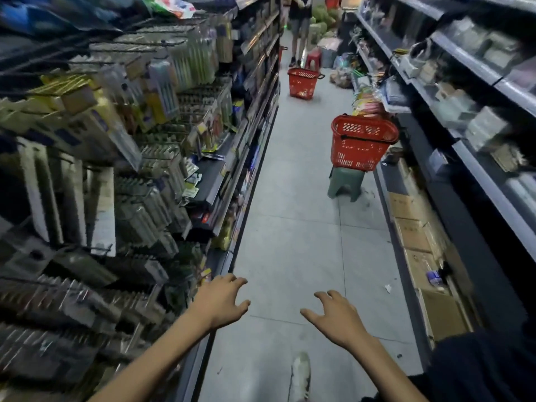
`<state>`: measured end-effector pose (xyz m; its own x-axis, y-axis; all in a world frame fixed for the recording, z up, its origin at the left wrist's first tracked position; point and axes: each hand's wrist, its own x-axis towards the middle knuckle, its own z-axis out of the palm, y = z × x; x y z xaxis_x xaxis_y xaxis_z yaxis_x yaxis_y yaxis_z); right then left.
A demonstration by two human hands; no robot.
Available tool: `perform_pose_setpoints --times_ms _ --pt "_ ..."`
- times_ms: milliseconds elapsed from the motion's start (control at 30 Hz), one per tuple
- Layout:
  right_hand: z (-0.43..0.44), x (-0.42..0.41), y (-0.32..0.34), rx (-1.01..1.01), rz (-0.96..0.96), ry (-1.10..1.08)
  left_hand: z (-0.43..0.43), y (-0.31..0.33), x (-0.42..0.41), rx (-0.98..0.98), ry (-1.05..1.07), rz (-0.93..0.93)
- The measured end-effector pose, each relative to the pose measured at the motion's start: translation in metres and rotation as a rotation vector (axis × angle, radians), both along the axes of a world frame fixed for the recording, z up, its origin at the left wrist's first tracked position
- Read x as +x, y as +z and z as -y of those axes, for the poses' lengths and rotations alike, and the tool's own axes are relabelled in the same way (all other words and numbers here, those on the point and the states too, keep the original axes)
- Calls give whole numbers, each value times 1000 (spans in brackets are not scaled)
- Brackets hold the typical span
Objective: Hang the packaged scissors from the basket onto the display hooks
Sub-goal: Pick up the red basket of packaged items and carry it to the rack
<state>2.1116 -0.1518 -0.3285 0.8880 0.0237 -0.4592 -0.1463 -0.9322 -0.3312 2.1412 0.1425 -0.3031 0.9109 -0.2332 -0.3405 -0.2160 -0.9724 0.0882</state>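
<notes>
Left hand [223,300]: lower centre, fingers loosely spread, empty.
Right hand [336,317]: beside it, apart, also empty.
Basket [362,143]: red, centre right, on green stool [345,184]; contents hidden.
Display hooks [87,169]: left side, hung packs blurred.

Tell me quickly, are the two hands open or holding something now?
Left hand: open, fingers spread, holding nothing.
Right hand: open, fingers spread, holding nothing.

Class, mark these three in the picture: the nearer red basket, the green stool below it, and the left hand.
nearer red basket [361,146]: head view, front wall.
green stool [345,184]: head view, its front side.
left hand [223,300]: head view, back of the hand.
</notes>
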Motion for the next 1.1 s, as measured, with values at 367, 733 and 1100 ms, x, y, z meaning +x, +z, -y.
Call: perform_pose_setpoints --times_ms 367,733,1100 --pt "21 255 -25 1 -56 -46 43 -14 245 18 20 -13" --pt "35 443 -35 18 -119 52 54 -43 437 -13 51 -102" --pt "20 676 -38 -98 -104 36 20 -57 696 -34 2 -85"
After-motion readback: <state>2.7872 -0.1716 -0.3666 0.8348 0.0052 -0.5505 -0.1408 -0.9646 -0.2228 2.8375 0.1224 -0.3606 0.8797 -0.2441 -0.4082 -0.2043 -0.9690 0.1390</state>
